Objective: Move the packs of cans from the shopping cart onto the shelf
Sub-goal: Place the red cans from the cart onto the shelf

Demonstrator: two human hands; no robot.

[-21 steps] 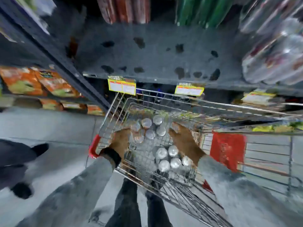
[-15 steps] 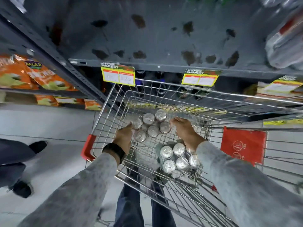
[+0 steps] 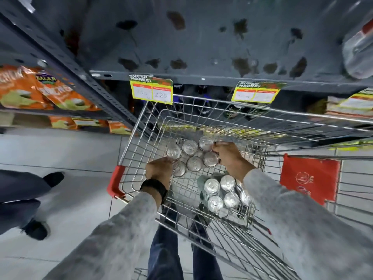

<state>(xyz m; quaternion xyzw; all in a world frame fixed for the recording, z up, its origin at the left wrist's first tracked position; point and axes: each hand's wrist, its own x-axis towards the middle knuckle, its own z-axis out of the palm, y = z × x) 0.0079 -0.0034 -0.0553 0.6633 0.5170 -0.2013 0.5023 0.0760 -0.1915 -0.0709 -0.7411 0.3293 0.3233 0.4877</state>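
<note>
Orange snack bags stacked at left. Yellow price tags hanging above (one reads 220). Red panel at right. Dark shoes on pale floor, another person's legs.

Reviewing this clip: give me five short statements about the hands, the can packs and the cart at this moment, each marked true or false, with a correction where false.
1. Both hands, left hand and right hand, are on the far six-pack. True.
2. The near pack already sits on the shelf. False: it lies in the cart, close to the person.
3. The left wrist wears a dark band. True.
4. The cart holds three packs of cans. False: only two are visible.
5. The shelf part directly above the cart is full of stock. False: it is bare and stained there; wrapped goods show only at its right edge.
</note>
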